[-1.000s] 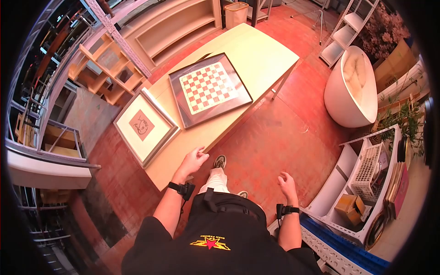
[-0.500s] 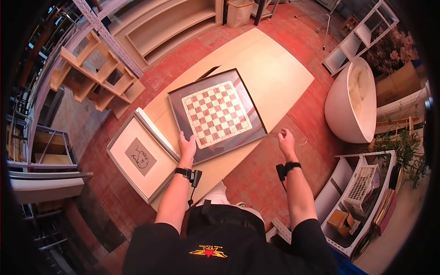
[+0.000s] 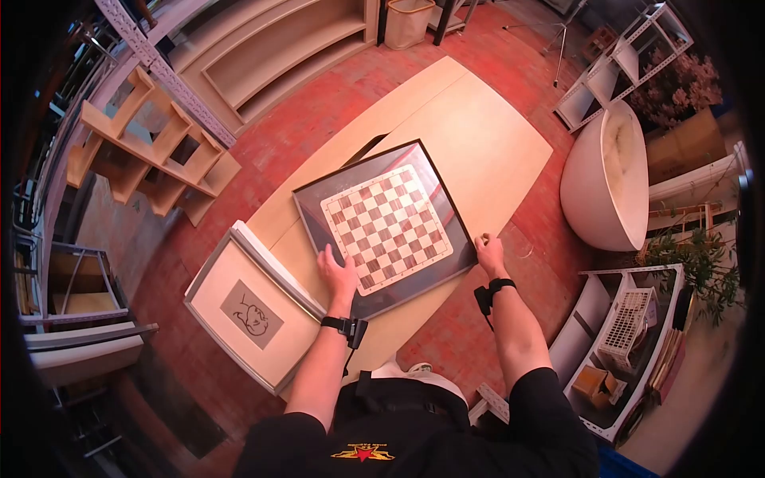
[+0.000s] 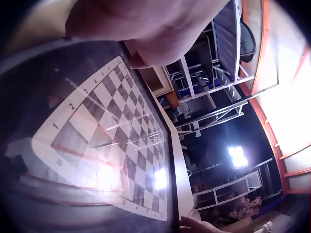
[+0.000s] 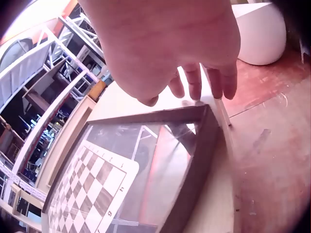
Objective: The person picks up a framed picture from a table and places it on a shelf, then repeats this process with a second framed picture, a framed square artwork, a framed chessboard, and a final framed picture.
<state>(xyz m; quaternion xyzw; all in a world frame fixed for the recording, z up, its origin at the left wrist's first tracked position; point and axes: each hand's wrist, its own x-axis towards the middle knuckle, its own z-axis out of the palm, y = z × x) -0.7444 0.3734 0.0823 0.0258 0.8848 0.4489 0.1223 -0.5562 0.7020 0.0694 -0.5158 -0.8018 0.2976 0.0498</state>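
Observation:
A chessboard (image 3: 390,227), set under clear glazing in a dark square frame (image 3: 319,209), lies on the light wooden table (image 3: 498,139). Over the frame's near left part is my left hand (image 3: 340,279), thumb and fingers spread apart. In the left wrist view, that palm hangs above the dark border. Close by the frame's right corner is my right hand (image 3: 490,253). The right wrist view has its fingers (image 5: 194,85) pointing down, loosely bent, just beyond the raised rim (image 5: 146,116). Neither hand grips anything.
Left of the chessboard, a framed line drawing (image 3: 213,299) overhangs the table's edge. A wooden cubby shelf (image 3: 151,147) stands beyond it. To the right are a white bathtub (image 3: 594,183) and a white rack (image 3: 617,398) with a basket and a carton.
Both hands have reached forward from near the body, the left over the framed chessboard, the right to its right corner. The head view has shifted; the frame has kept its place on the table.

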